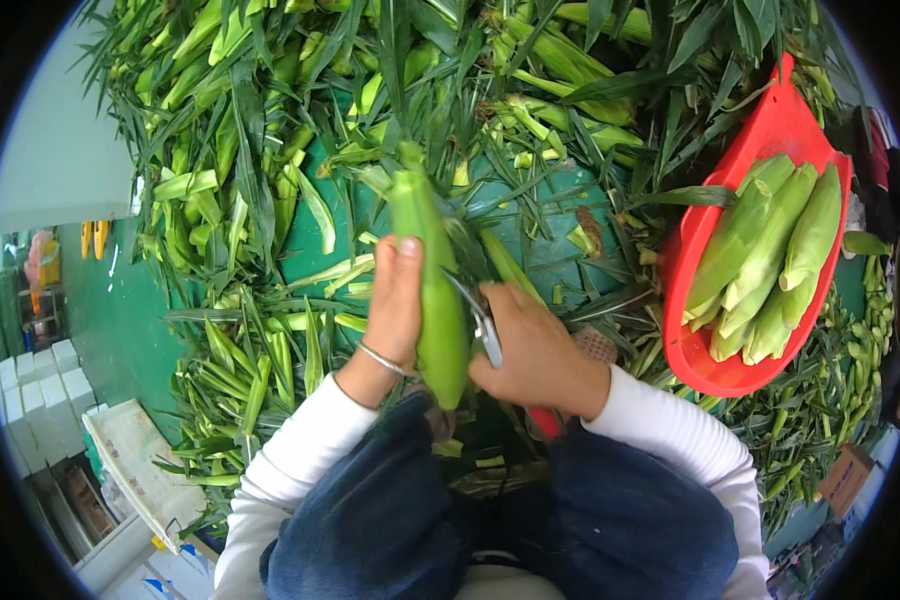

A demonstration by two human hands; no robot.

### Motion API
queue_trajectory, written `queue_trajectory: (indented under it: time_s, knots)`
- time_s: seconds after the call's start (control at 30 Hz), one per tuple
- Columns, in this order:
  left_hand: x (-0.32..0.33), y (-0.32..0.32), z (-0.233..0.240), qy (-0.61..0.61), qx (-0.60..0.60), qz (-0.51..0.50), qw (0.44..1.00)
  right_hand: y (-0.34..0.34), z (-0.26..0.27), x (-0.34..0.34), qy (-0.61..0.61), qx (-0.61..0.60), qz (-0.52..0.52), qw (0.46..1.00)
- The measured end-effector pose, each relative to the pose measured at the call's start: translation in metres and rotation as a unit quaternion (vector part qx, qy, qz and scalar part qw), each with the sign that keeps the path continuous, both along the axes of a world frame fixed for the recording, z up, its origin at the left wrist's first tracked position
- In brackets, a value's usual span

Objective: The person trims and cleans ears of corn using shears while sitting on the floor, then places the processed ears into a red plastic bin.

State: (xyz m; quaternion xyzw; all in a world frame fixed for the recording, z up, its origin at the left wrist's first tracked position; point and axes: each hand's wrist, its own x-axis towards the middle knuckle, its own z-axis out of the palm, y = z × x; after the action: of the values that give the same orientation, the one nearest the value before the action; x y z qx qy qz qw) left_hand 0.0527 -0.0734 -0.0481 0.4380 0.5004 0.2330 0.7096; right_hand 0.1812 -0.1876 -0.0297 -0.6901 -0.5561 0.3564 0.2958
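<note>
My left hand holds an ear of corn in its green husk, upright in the picture before my knees. Close by on the right, my right hand grips a cutting tool with metal blades, which looks like pruning shears. A blade tip is at the husk's right side; whether it touches cannot be told. Part of a red handle shows below that hand. Several husked-over ears lie in a red plastic scoop-shaped basket on the right.
Heaped corn ears and leaves fill the far side. Cut husk leaves and stalk pieces litter the green floor around me. White boxes and a pale crate stand at left. A cardboard box lies at lower right.
</note>
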Motion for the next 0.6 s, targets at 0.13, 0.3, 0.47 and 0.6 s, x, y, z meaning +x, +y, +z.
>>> queue_trajectory:
  time_s: [0.13, 0.3, 0.47, 0.6]
  knots:
    - [-0.004, -0.021, 0.006, -0.041, -0.024, -0.133, 0.99, 0.028, -0.006, 0.022, 0.032, 0.046, -0.106, 0.993]
    - [-0.009, -0.017, 0.01, -0.083, -0.2, -0.168, 0.962, 0.036, 0.004, 0.056, 0.065, 0.042, -0.111, 0.991]
    - [-0.013, -0.003, 0.008, -0.074, -0.15, -0.122, 0.978, 0.024, 0.022, 0.064, 0.146, -0.037, 0.003, 0.989]
    - [-0.002, -0.009, 0.01, -0.059, -0.074, -0.167, 0.981, 0.017, 0.014, 0.037, 0.099, 0.072, -0.075, 0.99]
